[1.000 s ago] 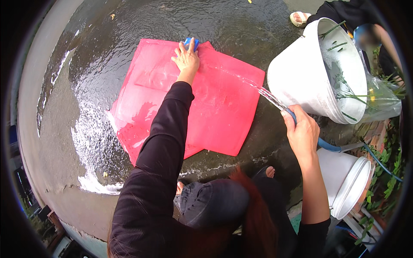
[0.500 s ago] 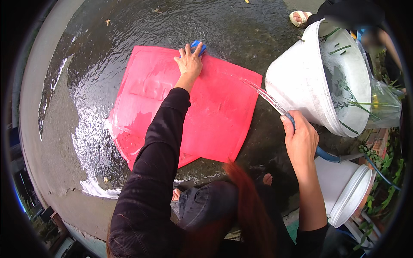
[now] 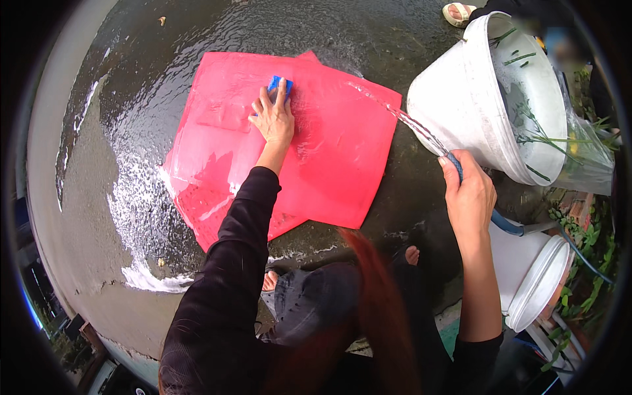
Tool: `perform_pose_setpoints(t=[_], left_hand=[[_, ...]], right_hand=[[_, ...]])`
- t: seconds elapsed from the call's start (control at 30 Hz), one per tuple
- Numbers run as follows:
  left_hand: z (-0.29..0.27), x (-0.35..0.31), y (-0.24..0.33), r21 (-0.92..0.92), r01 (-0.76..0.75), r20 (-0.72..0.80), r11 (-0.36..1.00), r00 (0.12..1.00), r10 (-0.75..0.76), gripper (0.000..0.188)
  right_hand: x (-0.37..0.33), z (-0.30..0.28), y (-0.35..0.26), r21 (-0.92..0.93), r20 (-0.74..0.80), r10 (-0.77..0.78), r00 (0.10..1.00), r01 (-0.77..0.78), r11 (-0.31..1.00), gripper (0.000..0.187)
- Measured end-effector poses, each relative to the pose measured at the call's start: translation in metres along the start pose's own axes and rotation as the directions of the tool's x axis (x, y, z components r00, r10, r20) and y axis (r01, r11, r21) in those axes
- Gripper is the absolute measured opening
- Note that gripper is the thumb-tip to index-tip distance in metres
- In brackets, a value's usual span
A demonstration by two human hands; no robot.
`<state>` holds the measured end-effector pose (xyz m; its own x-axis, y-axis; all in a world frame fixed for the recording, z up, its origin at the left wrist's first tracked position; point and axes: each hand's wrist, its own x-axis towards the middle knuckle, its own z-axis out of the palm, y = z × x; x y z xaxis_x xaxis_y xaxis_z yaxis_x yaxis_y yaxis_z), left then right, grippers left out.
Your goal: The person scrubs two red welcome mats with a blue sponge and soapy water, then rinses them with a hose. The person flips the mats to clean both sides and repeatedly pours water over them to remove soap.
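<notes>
Two wet red sheets [image 3: 342, 164], like mats, lie overlapping on the wet ground in front of me. My left hand [image 3: 274, 122] presses a small blue scrubber [image 3: 277, 84] onto the upper sheet, left of its middle; I cannot tell if it is a brush or a sponge. Over on the right, my right hand [image 3: 469, 191] is closed round a blue hose [image 3: 455, 166] near its end. A stream of water [image 3: 418, 128] runs from the hose leftward onto the upper sheet's right part.
A large white tub [image 3: 461, 92] with water and green stems leans at the right. Below it lies a white bucket [image 3: 526, 270] beside plants [image 3: 586, 276]. Another person's sandalled foot [image 3: 456, 13] is at the top right. Foam [image 3: 155, 280] streaks the concrete at left.
My left hand has slid the scrubber from the sheet's far edge nearer to me and slightly left. The right hand and hose have shifted slightly; the water still runs.
</notes>
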<state>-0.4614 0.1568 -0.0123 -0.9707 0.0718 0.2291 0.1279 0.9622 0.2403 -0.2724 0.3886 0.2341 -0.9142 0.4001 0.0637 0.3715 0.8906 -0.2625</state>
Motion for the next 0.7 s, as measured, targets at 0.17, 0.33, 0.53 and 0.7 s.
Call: perform_pose_setpoints(t=[0.17,0.33,0.53,0.7], left_hand=[[-0.009,-0.124,0.087,-0.211,-0.515,0.168,0.831,0.818,0.550,0.057],[0.029,-0.042,0.147,-0.129,-0.527,0.182,0.840,0.820,0.543,0.057],[0.000,-0.106,0.129,-0.218,-0.730,0.321,0.648,0.573,0.754,0.063],[-0.023,-0.105,0.106,-0.273,-0.703,0.340,0.656,0.568,0.750,0.067]], right_hand=[[0.007,-0.012,-0.010,-0.062,0.008,0.010,1.000,-0.010,0.998,0.019],[0.000,-0.006,-0.012,-0.024,0.061,0.021,0.998,-0.019,1.000,0.019],[-0.001,-0.005,0.007,-0.023,0.135,0.059,0.989,-0.056,0.998,0.019],[0.008,-0.001,0.006,-0.070,0.369,0.099,0.924,-0.079,0.994,0.019]])
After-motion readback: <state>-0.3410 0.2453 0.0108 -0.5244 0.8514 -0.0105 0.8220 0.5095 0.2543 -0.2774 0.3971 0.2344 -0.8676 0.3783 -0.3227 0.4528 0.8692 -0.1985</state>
